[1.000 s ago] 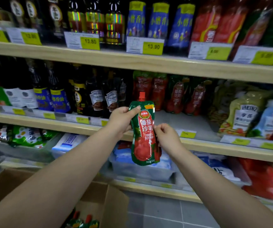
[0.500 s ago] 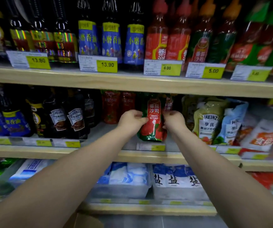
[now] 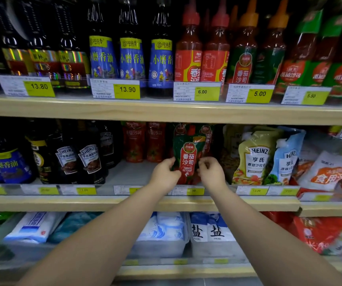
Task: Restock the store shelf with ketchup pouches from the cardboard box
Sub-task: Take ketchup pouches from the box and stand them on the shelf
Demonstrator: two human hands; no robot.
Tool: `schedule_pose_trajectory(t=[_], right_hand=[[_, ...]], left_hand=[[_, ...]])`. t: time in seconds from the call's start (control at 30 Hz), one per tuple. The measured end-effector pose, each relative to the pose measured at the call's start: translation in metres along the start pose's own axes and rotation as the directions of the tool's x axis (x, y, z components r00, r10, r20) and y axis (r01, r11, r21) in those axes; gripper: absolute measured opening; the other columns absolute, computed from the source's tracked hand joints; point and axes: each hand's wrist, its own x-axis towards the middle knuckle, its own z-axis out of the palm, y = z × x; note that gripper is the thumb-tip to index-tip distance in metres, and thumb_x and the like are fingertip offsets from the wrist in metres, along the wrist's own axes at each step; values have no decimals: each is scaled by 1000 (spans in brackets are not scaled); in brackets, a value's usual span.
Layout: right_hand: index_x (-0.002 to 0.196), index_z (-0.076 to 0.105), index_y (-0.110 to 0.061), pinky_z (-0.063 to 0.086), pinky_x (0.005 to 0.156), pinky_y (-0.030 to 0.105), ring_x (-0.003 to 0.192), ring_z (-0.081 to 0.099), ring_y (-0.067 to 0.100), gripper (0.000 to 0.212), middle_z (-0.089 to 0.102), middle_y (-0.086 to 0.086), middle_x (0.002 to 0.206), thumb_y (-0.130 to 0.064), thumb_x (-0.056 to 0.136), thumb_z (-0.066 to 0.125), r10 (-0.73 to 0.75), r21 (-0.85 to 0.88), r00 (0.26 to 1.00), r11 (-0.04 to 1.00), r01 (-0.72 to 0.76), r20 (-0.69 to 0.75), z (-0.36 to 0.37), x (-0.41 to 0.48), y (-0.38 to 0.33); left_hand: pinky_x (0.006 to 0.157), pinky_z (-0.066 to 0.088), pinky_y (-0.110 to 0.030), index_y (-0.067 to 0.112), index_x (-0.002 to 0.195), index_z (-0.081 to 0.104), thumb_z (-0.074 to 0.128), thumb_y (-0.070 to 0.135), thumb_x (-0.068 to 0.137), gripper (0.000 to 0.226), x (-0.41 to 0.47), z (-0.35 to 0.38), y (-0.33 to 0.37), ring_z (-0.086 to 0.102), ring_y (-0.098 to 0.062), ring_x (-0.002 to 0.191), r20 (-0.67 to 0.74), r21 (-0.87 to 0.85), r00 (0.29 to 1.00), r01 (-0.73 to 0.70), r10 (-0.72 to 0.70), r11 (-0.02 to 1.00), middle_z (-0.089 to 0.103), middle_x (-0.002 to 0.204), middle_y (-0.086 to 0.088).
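Store shelves crowd the frame as a left hand [image 3: 164, 174] and right hand [image 3: 211, 172] pinch a ketchup pouch [image 3: 187, 156] upright on the middle shelf [image 3: 124, 174]. More pouches stand at its 12 o'clock; this one looks nearly placed, and the box is out of sight.

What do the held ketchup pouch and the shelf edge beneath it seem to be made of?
Ketchup pouch: seemingly flexible printed plastic film, glossy; it creases and catches light between the left hand and right hand.
Shelf edge: pale wood or wood-look laminate, matte; faint grain.
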Motion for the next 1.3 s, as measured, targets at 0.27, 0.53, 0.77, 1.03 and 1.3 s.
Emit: schedule_pose_trajectory(t=[0.27, 0.53, 0.77, 1.03, 1.3], right_hand=[[126, 54, -10, 43, 100, 37, 117, 54, 27, 36, 60, 11, 126, -19, 98, 35, 38, -72, 997, 997, -33, 63, 7, -19, 2], [125, 55, -10, 43, 89, 34, 108, 55, 26, 36, 61, 14, 123, -22, 98, 35, 31, -84, 995, 996, -23, 95, -9, 2, 9], [126, 55, -8, 39, 86, 30, 109, 55, 30, 36, 60, 17, 124, -18, 98, 34, 43, -18, 996, 999, -42, 73, -26, 32, 21], [119, 56, -2, 38, 95, 36, 114, 52, 35, 40, 59, 20, 123, -24, 98, 31, 166, 96, 985, 981, -170, 46, -31, 57, 24], [105, 63, -14, 36, 78, 23, 90, 53, 13, 21, 61, -2, 96, -20, 91, 49, -73, 83, 995, 993, 78, -68, -22, 28, 18]], left_hand=[[84, 46, -29, 8, 111, 65, 49, 13, 86, 30, -5, 3, 4, 60, -29, 102, 69, 288, 997, 18, -40, 957, 66, 115, -12], [87, 43, -27, 13, 115, 62, 47, 12, 88, 32, 18, 36, 18, 58, -26, 106, 155, 254, 985, 30, -72, 967, 64, 116, -9], [97, 43, -31, 9, 120, 59, 46, 6, 88, 34, 36, 76, 32, 54, -30, 114, 195, 178, 979, 16, -51, 984, 60, 124, -15], [90, 37, -23, 14, 130, 51, 42, 6, 91, 41, 62, 93, 34, 50, -28, 121, 217, 204, 974, 24, -69, 979, 54, 134, -11], [100, 39, -24, 10, 120, 61, 47, 0, 84, 40, 57, 62, 23, 54, -24, 119, -22, -27, 1000, 16, -16, 1000, 61, 127, -8]])
